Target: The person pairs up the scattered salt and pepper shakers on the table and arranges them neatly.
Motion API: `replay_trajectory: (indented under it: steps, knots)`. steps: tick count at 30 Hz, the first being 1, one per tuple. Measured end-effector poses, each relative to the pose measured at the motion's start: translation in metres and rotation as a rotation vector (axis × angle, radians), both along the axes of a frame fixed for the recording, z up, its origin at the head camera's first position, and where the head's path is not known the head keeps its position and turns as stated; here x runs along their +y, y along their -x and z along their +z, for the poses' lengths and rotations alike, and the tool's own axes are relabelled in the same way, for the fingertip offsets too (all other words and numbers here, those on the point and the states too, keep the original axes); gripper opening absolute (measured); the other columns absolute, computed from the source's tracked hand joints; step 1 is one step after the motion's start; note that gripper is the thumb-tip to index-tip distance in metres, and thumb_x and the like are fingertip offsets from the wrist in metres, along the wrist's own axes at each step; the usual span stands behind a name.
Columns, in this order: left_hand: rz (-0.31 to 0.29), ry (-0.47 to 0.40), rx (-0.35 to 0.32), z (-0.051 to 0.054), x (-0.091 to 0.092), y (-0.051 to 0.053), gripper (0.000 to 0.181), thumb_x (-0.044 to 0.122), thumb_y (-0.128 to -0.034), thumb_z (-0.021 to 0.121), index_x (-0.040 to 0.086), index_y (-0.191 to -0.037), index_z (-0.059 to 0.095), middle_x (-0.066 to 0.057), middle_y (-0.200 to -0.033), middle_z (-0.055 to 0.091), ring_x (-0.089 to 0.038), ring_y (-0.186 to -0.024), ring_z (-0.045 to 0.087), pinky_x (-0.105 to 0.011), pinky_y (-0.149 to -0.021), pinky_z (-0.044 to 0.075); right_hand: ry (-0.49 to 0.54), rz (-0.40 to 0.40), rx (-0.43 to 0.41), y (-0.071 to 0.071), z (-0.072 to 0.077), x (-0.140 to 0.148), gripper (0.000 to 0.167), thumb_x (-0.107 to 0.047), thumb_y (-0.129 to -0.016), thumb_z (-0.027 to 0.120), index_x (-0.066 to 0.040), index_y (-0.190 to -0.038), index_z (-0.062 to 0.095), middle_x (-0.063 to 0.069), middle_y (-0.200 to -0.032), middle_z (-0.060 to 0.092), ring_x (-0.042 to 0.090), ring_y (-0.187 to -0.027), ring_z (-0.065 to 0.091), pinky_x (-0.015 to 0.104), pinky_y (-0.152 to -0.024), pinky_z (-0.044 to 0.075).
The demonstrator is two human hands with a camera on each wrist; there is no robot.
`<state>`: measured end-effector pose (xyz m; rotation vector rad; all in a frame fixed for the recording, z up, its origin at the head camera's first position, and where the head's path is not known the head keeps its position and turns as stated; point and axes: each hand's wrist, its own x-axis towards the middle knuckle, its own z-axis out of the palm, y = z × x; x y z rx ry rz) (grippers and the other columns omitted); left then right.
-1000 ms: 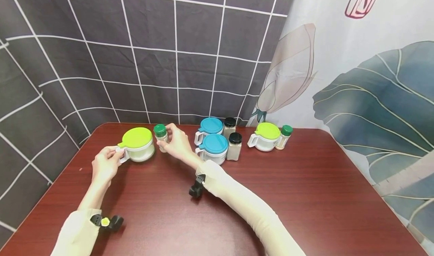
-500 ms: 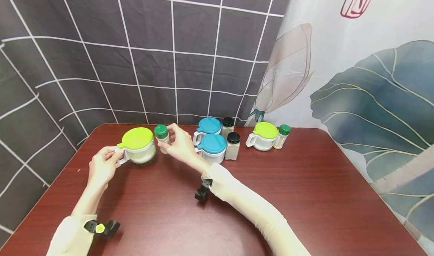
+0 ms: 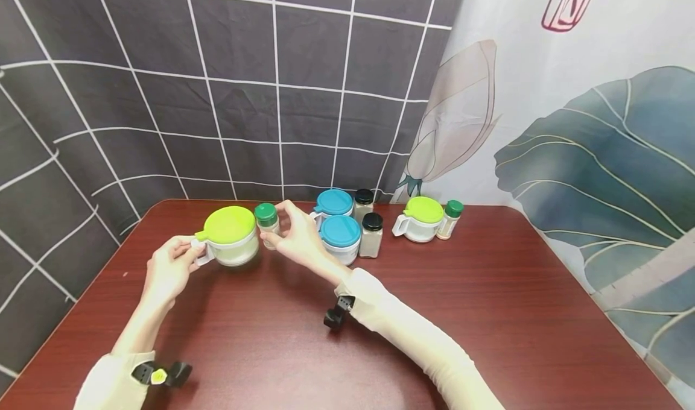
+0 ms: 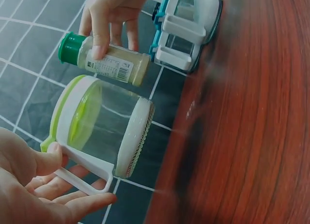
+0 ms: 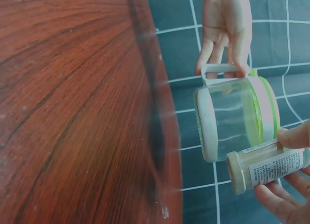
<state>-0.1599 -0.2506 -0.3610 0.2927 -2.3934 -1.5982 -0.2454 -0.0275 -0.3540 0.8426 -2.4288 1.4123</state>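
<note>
My left hand (image 3: 169, 269) pinches the white handle of a clear seasoning jar (image 4: 109, 122) with a lime-green lid. In the left wrist view the thumb lies on the handle's top and the fingers pass beneath it. Just right of that jar, my right hand (image 3: 298, 236) holds a small spice shaker (image 3: 268, 224) with a green cap and pale powder inside. Thumb and fingers grip the shaker's sides, seen too in the right wrist view. Jar and shaker stand upright, close together. Whether their bases touch the table cannot be told.
Right of my right hand stand two blue-lidded jars (image 3: 340, 231) and two black-capped bottles (image 3: 371, 235). Further right is another lime-lidded jar (image 3: 423, 219) beside a second green-capped shaker (image 3: 450, 220). A grid-patterned curtain (image 3: 244, 114) hangs behind the brown table (image 3: 304, 350).
The lime-lidded jar and the shaker have both shifted a little to the right, still held by my hands. The other containers keep their places on the table.
</note>
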Motion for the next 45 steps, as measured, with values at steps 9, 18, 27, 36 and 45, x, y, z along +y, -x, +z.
replay_trajectory:
  steps: [9,18,27,36,45]
  knots:
    - [-0.066,-0.058,0.029,0.002,0.007,-0.004,0.030,0.012,-0.0966,0.056,-0.010,-0.117,0.051,0.032,-0.082,0.057,0.011,-0.076,0.059,-0.010,-0.069,0.053,0.000,0.004,-0.029,-0.009,0.002,0.014,0.039,-0.016,-0.078,0.079,-0.011,-0.110,0.057,0.003,-0.105,0.068,0.012,-0.088,0.069,0.015,-0.072,0.054]
    - [-0.091,-0.071,0.038,0.006,0.014,-0.007,0.028,0.012,-0.0962,0.057,-0.009,-0.114,0.052,0.032,-0.081,0.058,0.011,-0.076,0.059,-0.010,-0.069,0.053,0.023,-0.004,-0.009,-0.015,0.003,0.027,0.041,-0.015,-0.078,0.079,-0.010,-0.111,0.056,0.006,-0.105,0.068,0.018,-0.085,0.068,0.031,-0.073,0.059]
    - [-0.123,-0.065,0.043,0.010,0.022,-0.011,0.025,0.010,-0.0956,0.057,-0.009,-0.110,0.053,0.030,-0.081,0.058,0.009,-0.077,0.060,-0.011,-0.069,0.053,0.059,-0.020,-0.003,-0.023,0.005,0.043,0.039,-0.013,-0.077,0.078,-0.007,-0.109,0.057,0.010,-0.099,0.068,0.023,-0.083,0.067,0.035,-0.072,0.059]
    - [-0.163,-0.054,0.043,0.016,0.033,-0.014,0.026,0.010,-0.0959,0.057,-0.010,-0.112,0.053,0.029,-0.083,0.058,0.009,-0.079,0.060,-0.011,-0.070,0.053,0.080,-0.035,0.010,-0.029,0.010,0.058,0.040,-0.014,-0.076,0.079,-0.009,-0.109,0.057,0.009,-0.098,0.068,0.021,-0.085,0.068,0.035,-0.074,0.059]
    - [-0.185,-0.023,0.027,0.019,0.043,-0.013,0.026,0.011,-0.0955,0.058,-0.008,-0.114,0.056,0.015,-0.093,0.065,0.007,-0.082,0.061,-0.014,-0.072,0.055,0.108,-0.017,0.051,-0.032,0.014,0.071,0.040,-0.010,-0.076,0.078,-0.008,-0.110,0.057,0.009,-0.098,0.068,0.023,-0.090,0.066,0.038,-0.075,0.058]
